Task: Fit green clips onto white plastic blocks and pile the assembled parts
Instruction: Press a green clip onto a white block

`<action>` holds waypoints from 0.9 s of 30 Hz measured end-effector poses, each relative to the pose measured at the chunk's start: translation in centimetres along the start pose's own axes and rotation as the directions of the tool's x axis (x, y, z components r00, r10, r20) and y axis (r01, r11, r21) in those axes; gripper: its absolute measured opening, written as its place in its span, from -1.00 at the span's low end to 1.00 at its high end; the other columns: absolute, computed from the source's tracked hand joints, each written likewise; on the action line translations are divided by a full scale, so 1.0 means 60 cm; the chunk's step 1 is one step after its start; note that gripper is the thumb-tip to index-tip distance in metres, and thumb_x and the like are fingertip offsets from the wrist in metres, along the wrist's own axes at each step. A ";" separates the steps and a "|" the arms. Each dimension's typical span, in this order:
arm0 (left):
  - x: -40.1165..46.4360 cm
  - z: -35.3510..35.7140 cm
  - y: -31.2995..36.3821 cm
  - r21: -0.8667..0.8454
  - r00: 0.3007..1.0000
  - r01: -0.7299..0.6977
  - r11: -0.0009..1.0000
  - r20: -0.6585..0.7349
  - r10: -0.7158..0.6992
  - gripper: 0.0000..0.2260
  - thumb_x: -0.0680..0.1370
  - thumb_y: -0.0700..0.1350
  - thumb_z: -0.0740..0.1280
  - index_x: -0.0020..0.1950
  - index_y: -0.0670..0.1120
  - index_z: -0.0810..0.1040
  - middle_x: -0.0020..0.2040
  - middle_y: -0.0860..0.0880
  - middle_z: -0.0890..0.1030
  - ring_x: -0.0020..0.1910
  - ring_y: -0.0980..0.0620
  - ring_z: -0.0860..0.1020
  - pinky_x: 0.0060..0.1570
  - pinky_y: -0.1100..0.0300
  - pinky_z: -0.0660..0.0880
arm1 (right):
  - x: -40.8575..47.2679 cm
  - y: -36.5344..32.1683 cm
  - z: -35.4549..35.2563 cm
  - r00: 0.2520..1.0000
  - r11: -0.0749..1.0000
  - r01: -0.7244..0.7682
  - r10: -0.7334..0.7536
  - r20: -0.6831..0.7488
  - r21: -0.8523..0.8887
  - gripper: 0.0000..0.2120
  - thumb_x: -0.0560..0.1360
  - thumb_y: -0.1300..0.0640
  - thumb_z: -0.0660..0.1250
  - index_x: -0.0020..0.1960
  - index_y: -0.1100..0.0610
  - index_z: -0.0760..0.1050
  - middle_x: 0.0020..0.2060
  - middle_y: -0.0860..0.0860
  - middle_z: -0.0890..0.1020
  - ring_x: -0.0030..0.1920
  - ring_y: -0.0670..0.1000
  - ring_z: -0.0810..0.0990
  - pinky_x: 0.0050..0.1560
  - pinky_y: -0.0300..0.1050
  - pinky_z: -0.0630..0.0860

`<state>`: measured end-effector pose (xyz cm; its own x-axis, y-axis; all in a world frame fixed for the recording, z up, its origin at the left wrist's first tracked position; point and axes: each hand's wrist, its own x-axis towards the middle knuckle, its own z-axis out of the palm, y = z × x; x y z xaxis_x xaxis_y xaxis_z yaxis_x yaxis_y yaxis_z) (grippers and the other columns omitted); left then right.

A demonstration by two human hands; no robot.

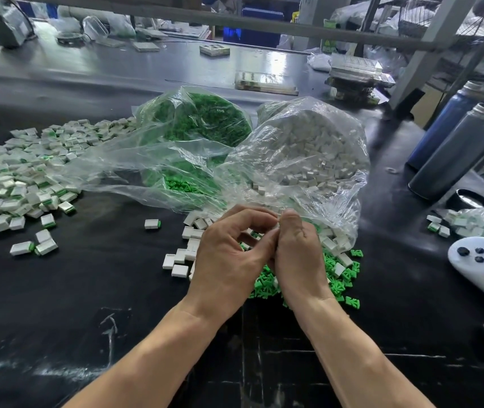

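My left hand (229, 254) and my right hand (296, 254) meet above the black table, fingertips pinched together on a small white block (277, 225) that is mostly hidden between them. Loose green clips (339, 278) lie scattered under and right of my hands. Loose white blocks (183, 259) lie just left of them. A wide pile of assembled white-and-green parts (20, 178) covers the left of the table. One clear bag holds green clips (202, 119), another holds white blocks (314, 148).
Two dark bottles (458, 148) stand at the right, with a black lid (470, 201) beside them. A white controller (482, 263) and a small bag of parts (482, 222) lie at the right edge. Trays (265, 81) sit on the far conveyor.
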<state>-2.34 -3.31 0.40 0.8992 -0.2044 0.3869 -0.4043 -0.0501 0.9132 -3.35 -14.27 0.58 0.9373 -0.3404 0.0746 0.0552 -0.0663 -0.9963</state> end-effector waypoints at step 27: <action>0.022 -0.066 -0.024 0.318 0.979 0.200 0.927 -0.042 -0.197 -0.88 0.54 -0.03 0.53 0.02 0.18 0.70 -0.16 0.19 0.71 -0.14 0.21 0.67 -0.14 0.30 0.60 | 0.007 0.004 -0.048 0.982 0.939 0.184 -0.166 0.088 -0.289 -0.96 0.62 0.03 0.43 0.01 -0.07 0.67 -0.16 -0.21 0.71 -0.12 -0.17 0.67 -0.12 -0.34 0.57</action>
<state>0.06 0.39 0.11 0.9675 -0.1490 0.2043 -0.2478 -0.3983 0.8831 -3.91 -17.11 0.51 0.9417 -0.2411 0.2346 0.1251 -0.3963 -0.9096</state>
